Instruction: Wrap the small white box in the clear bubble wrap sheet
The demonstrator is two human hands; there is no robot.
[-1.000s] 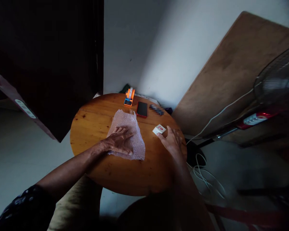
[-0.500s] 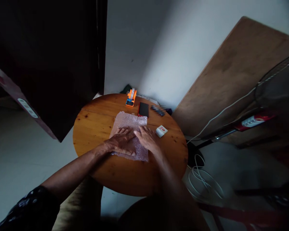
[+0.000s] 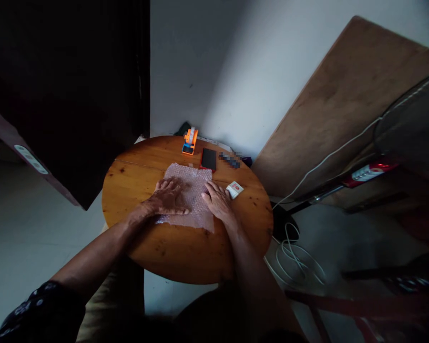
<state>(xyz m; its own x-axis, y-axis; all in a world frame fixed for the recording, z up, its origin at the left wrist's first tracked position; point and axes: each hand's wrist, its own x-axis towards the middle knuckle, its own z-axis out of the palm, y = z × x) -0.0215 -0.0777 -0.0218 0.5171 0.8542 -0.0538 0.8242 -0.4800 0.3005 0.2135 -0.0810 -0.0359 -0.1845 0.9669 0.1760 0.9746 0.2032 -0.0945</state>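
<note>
A sheet of bubble wrap point(image 3: 195, 190) lies spread on the round wooden table point(image 3: 178, 252). My left hand point(image 3: 168, 197) rests flat on its left part, fingers spread and thumb pointing right. On the right edge of the wrap lies my right hand point(image 3: 217, 199), palm down with fingers stretched out. A small white box point(image 3: 235, 189) with a red mark sits just right of my right fingers. Beyond the wrap's far edge is a dark, red-edged flat object point(image 3: 208, 158).
An orange tape dispenser point(image 3: 190, 141) stands at the table's far side. A blurred-out dark object point(image 3: 229, 159) lies right of the red-edged one. A wooden board point(image 3: 329, 95) leans on the wall. White cable point(image 3: 293, 257) coils on the floor, right of the table.
My hands have moved apart across the bubble wrap, the left to the left and the right toward its right edge. The whole view has shifted slightly.
</note>
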